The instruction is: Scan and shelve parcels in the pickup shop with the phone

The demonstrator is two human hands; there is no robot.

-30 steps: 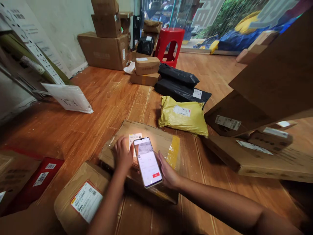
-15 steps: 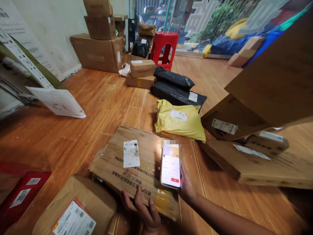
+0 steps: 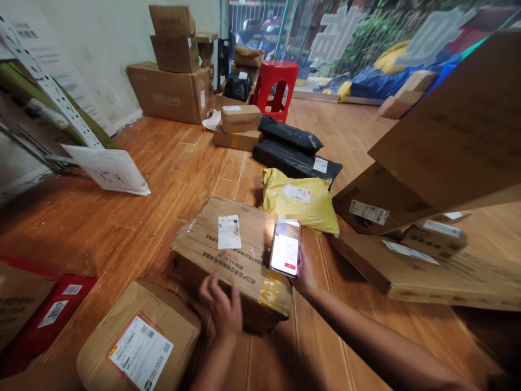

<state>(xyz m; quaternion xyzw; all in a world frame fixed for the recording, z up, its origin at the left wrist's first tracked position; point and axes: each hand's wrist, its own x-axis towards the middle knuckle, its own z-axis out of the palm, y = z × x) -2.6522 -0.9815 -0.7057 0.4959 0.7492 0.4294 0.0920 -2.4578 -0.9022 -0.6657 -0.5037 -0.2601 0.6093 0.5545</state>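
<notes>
A brown cardboard box [image 3: 193, 231] with a white shipping label [image 3: 229, 232] and yellow tape [image 3: 270, 291] sits in front of me on the wooden floor. My left hand [image 3: 222, 307] is at its near top edge, fingers bent over the rim and thumb apart from them. Wrapped around a smartphone [image 3: 284, 247], my right hand [image 3: 304, 274] holds it over the box's right end, lit screen facing up. Light from the phone falls on the box top. Just behind lies a yellow mailing bag [image 3: 299, 209].
Beside my left arm stands another labelled carton [image 3: 183, 309], with a red package [image 3: 71, 301] farther left. Black parcels [image 3: 291, 155] and a red stool [image 3: 277, 89] are ahead. Large cartons [image 3: 443, 130] and a flat box [image 3: 451, 279] occupy the right. A white envelope [image 3: 109, 168] leans at left.
The cardboard box has tipped so its near side now shows, and it lies a little farther away. My left hand has moved up with its fingers more bent. The phone has risen slightly.
</notes>
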